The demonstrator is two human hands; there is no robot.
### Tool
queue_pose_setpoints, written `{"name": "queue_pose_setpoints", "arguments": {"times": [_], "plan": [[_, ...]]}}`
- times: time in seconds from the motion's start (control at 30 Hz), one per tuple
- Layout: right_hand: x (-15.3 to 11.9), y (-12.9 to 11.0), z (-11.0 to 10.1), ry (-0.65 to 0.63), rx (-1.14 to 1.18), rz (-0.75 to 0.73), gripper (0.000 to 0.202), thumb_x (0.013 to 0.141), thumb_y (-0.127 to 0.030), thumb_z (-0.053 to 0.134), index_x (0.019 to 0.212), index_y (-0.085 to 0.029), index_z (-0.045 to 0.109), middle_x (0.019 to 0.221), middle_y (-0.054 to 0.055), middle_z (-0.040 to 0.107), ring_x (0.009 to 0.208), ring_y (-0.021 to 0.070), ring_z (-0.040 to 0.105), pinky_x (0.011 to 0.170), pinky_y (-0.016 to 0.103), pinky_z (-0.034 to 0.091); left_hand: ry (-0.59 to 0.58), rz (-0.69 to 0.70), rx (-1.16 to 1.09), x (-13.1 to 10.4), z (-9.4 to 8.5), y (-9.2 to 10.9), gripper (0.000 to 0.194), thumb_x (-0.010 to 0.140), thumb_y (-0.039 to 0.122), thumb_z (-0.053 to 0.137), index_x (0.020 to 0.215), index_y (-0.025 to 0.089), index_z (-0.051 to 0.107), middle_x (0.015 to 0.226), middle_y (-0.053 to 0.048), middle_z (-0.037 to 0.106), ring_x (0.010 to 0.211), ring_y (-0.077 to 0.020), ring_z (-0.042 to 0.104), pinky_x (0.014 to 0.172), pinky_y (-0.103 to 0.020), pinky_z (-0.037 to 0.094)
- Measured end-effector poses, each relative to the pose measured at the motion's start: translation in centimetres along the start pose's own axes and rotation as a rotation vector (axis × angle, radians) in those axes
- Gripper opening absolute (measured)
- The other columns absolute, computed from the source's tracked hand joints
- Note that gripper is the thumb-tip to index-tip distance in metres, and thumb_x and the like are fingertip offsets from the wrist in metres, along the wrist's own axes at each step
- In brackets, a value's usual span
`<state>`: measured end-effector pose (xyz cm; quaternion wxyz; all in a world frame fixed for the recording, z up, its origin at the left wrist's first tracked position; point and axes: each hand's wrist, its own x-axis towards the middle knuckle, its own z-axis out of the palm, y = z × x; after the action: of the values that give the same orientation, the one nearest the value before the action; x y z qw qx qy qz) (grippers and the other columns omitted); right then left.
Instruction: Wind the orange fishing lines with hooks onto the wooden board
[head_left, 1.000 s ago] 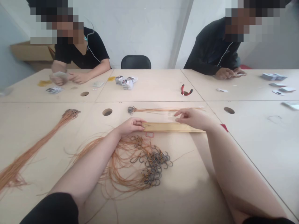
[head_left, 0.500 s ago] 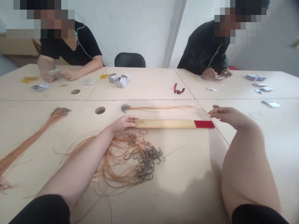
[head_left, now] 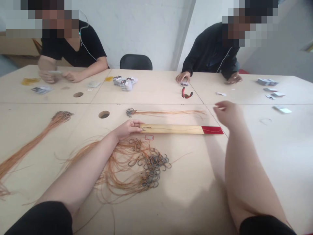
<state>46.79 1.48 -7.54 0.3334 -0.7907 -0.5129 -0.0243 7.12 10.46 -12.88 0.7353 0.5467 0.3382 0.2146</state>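
Note:
My left hand (head_left: 130, 129) grips the left end of a long yellow board (head_left: 171, 129) with a red right end (head_left: 212, 130). A fish hook (head_left: 147, 127) lies on the board by my fingertips, and a thin line runs from it toward the red end. Above and right of that end, my right hand (head_left: 226, 114) is closed, its fingers curled together; whatever they hold cannot be made out. Below the board sits a tangled heap of dark fish hooks (head_left: 154, 166) with orange lines (head_left: 114, 176). Beyond the board lies a small bundle of hooked lines (head_left: 161, 113).
A larger bundle of hooked lines (head_left: 36, 142) stretches along the left. A small red-edged label (head_left: 149, 137) lies below the board. Farther back are red-handled pliers (head_left: 187, 94) by a table hole and stacked packets (head_left: 126, 83). Two people sit opposite, handling packets.
My right hand has moved up and slightly left, its fingers curling in. A line now shows along the board. The person opposite on the right has reached a hand toward the pliers, onto a packet.

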Motion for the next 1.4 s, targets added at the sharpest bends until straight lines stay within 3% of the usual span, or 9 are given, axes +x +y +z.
{"name": "queue_pose_setpoints", "arguments": {"times": [0.07, 0.17, 0.27, 0.47, 0.7, 1.03, 1.1, 1.23, 1.4], "plan": [[-2.2, -5.0, 2.6, 0.008, 0.149, -0.236, 0.024, 0.078, -0.021, 0.05, 0.099, -0.014, 0.06, 0.092, 0.011, 0.061, 0.076, 0.0189, 0.057, 0.065, 0.035, 0.046, -0.009, 0.011, 0.009, 0.0, 0.1, 0.0, 0.038, 0.062, 0.013, 0.072, 0.099, 0.011, 0.061, 0.088, -0.006, 0.068, 0.077, -0.0113, 0.063, 0.071, -0.021, 0.048], [-6.6, -11.2, 6.7, -0.162, 0.253, -0.706, 0.02, 0.084, -0.022, 0.047, 0.099, -0.019, 0.06, 0.095, 0.008, 0.06, 0.089, 0.0198, 0.054, 0.077, 0.035, 0.044, -0.026, 0.042, 0.052, -0.2, 0.2, 0.1, 0.035, 0.065, 0.015, 0.07, 0.099, 0.011, 0.061, 0.09, -0.006, 0.068, 0.079, -0.0117, 0.063, 0.072, -0.021, 0.047], [-10.0, -14.0, 9.5, -0.208, 0.233, -0.816, 0.018, 0.086, -0.022, 0.046, 0.094, -0.019, 0.062, 0.092, 0.008, 0.059, 0.089, 0.0196, 0.051, 0.079, 0.033, 0.042, -0.054, 0.052, 0.093, -0.4, 0.3, 0.2, 0.035, 0.067, 0.016, 0.069, 0.1, 0.011, 0.06, 0.091, -0.007, 0.068, 0.08, -0.013, 0.063, 0.074, -0.022, 0.047], [-10.5, -14.4, 11.2, -0.262, 0.284, -0.681, 0.012, 0.083, -0.023, 0.054, 0.082, -0.02, 0.066, 0.089, 0.005, 0.061, 0.086, 0.019, 0.051, 0.078, 0.033, 0.04, -0.122, 0.064, 0.11, -0.3, 0.0, 0.1, 0.042, 0.066, 0.016, 0.07, 0.106, 0.011, 0.058, 0.1, -0.011, 0.067, 0.089, -0.0161, 0.063, 0.079, -0.025, 0.047], [-10.7, -15.0, 11.2, -0.234, 0.328, -0.717, 0.016, 0.087, -0.024, 0.05, 0.085, -0.02, 0.066, 0.09, 0.004, 0.061, 0.088, 0.0179, 0.05, 0.078, 0.033, 0.038, -0.115, 0.069, 0.125, -0.1, -0.1, 0.0, 0.044, 0.066, 0.017, 0.071, 0.108, 0.011, 0.059, 0.102, -0.011, 0.066, 0.091, -0.0175, 0.063, 0.078, -0.025, 0.048], [-11.1, -14.9, 11.7, -0.166, 0.155, -0.718, 0.017, 0.088, -0.025, 0.046, 0.085, -0.019, 0.062, 0.089, 0.006, 0.06, 0.088, 0.019, 0.049, 0.078, 0.032, 0.037, -0.055, 0.066, 0.129, 0.0, 0.2, -0.1, 0.038, 0.069, 0.018, 0.068, 0.106, 0.012, 0.061, 0.087, -0.006, 0.069, 0.077, -0.0123, 0.063, 0.073, -0.022, 0.047], [-11.0, -14.7, 11.7, -0.148, 0.121, -0.765, 0.02, 0.09, -0.023, 0.043, 0.095, -0.019, 0.061, 0.094, 0.008, 0.059, 0.092, 0.0199, 0.049, 0.081, 0.034, 0.038, -0.018, 0.082, 0.14, -0.1, 0.3, -0.1, 0.037, 0.069, 0.018, 0.068, 0.105, 0.012, 0.061, 0.086, -0.006, 0.068, 0.076, -0.0123, 0.062, 0.071, -0.022, 0.046], [-10.3, -13.9, 11.0, -0.174, 0.054, -1.028, 0.034, 0.089, -0.017, 0.04, 0.122, -0.021, 0.05, 0.115, 0.009, 0.054, 0.119, 0.0234, 0.038, 0.096, 0.037, 0.035, -0.005, 0.123, 0.103, 0.0, 0.2, -0.3, 0.033, 0.069, 0.019, 0.067, 0.102, 0.013, 0.062, 0.094, -0.006, 0.067, 0.083, -0.0138, 0.061, 0.074, -0.023, 0.046], [-9.7, -13.4, 10.2, -0.236, -0.035, -1.082, 0.045, 0.089, -0.038, 0.044, 0.13, -0.021, 0.043, 0.131, 0.011, 0.043, 0.127, 0.0302, 0.028, 0.101, 0.045, 0.03, 0.01, 0.147, 0.115, 0.1, 0.0, -0.6, 0.034, 0.07, 0.02, 0.067, 0.103, 0.013, 0.062, 0.089, -0.005, 0.066, 0.078, -0.0119, 0.06, 0.07, -0.022, 0.045]]}}
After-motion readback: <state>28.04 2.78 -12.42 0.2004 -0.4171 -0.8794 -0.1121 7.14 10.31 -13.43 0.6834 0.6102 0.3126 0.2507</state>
